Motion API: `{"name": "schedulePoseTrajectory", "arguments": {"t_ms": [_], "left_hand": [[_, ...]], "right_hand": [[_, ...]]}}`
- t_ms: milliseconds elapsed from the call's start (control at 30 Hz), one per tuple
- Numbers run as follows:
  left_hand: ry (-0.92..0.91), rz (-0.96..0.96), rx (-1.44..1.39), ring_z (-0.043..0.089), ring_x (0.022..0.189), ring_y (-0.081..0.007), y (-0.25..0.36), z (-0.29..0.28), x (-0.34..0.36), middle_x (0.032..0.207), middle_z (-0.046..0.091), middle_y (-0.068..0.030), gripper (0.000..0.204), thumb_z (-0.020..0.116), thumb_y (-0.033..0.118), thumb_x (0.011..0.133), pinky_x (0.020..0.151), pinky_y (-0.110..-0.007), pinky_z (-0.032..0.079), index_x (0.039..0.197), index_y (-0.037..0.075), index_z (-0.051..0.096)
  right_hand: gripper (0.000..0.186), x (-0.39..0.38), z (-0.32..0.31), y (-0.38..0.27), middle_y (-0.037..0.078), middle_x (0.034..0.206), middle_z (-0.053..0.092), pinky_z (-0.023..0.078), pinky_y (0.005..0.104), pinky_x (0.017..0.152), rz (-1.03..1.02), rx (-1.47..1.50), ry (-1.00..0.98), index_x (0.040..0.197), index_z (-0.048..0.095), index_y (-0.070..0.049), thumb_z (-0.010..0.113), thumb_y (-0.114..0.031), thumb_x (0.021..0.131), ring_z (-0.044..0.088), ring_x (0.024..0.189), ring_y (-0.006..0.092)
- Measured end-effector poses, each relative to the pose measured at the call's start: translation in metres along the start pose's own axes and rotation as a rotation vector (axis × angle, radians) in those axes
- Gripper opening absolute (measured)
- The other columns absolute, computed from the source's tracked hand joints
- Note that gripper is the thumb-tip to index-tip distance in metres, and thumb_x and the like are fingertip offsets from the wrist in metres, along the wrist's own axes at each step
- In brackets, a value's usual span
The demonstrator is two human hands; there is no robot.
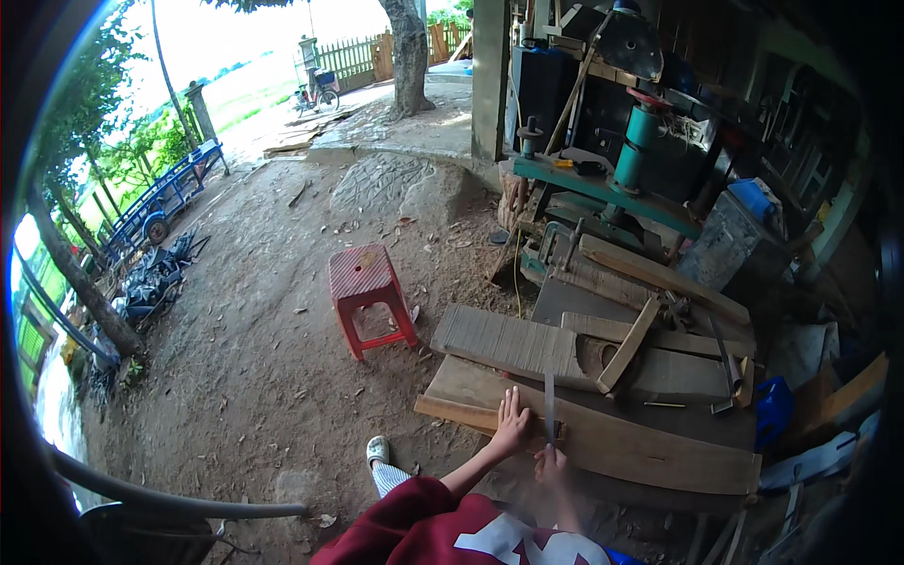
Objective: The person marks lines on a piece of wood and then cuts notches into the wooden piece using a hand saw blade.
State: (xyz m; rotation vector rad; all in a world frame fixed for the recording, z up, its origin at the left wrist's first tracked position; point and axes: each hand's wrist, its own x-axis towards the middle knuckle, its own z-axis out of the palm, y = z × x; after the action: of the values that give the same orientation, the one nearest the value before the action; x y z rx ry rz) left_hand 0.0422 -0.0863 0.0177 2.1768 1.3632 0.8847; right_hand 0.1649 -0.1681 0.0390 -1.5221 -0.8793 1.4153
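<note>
My left hand (511,424) lies with fingers stretched out on the near wooden board (659,450), close to its left end. Just right of it, my right hand (551,463) is closed around the lower end of a long, narrow, flat metal tool (550,405). The tool points away from me across the board; whether it is a file, a blade or a ruler I cannot tell. Beside the tool, a small dark opening shows in the board near my right fingers.
A second, ridged plank (508,341) lies behind, with loose wood strips (629,347), a hammer (723,407) and a clamp around it. A red plastic stool (363,282) stands on the dirt to the left. A green machine (638,146) is at the back right.
</note>
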Motion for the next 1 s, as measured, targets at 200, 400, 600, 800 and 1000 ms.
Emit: {"name": "schedulePoseTrajectory", "arguments": {"t_ms": [200, 400, 600, 800, 1000], "left_hand": [[0.043, 0.021, 0.084, 0.007, 0.124, -0.0456, 0.019, -0.014, -0.017, 0.133, 0.006, -0.0309, 0.030, 0.054, 0.014, 0.069, 0.098, -0.051, 0.012, 0.095, 0.003, 0.041], [0.073, 0.082, 0.127, 0.045, 0.099, -0.0228, 0.026, -0.018, -0.034, 0.097, 0.052, -0.0037, 0.018, 0.050, 0.014, 0.071, 0.085, -0.039, 0.028, 0.089, 0.013, 0.050], [0.018, 0.139, 0.286, 0.046, 0.083, -0.0216, 0.034, -0.029, -0.018, 0.079, 0.049, -0.0045, 0.022, 0.049, 0.007, 0.066, 0.075, -0.036, 0.031, 0.087, 0.013, 0.051], [0.001, 0.144, 0.352, 0.045, 0.083, -0.0229, 0.041, -0.027, -0.020, 0.080, 0.047, -0.0056, 0.016, 0.053, 0.013, 0.069, 0.075, -0.037, 0.030, 0.085, 0.014, 0.052], [-0.028, 0.103, 0.402, 0.044, 0.083, -0.0236, 0.038, -0.019, -0.027, 0.082, 0.046, -0.0062, 0.021, 0.058, 0.025, 0.070, 0.076, -0.038, 0.029, 0.087, 0.014, 0.051]], "right_hand": [[0.035, -0.012, 0.006, 0.011, 0.002, 0.043, 0.039, 0.028, 0.0227, 0.025, 0.073, 0.028, 0.083, 0.072, 0.046, -0.003, 0.039, -0.034, 0.088, 0.035, 0.029, 0.0078], [0.023, -0.047, 0.001, 0.018, 0.002, 0.055, 0.047, 0.038, 0.0279, 0.049, -0.257, -0.425, 0.342, 0.075, 0.049, -0.001, 0.054, -0.023, 0.081, 0.049, 0.052, 0.0147], [0.026, -0.052, -0.008, 0.005, 0.016, 0.066, 0.056, 0.041, 0.0370, 0.054, -0.336, -0.394, 0.411, 0.093, 0.056, -0.002, 0.041, -0.021, 0.087, 0.057, 0.065, 0.0318], [0.028, -0.062, 0.006, 0.005, 0.021, 0.064, 0.053, 0.039, 0.0412, 0.052, -0.278, -0.437, 0.410, 0.081, 0.053, 0.000, 0.039, -0.024, 0.088, 0.053, 0.065, 0.0372], [0.028, -0.055, 0.020, 0.020, 0.018, 0.060, 0.052, 0.038, 0.0360, 0.049, -0.316, -0.438, 0.542, 0.085, 0.056, -0.001, 0.039, -0.023, 0.088, 0.055, 0.058, 0.0318]]}}
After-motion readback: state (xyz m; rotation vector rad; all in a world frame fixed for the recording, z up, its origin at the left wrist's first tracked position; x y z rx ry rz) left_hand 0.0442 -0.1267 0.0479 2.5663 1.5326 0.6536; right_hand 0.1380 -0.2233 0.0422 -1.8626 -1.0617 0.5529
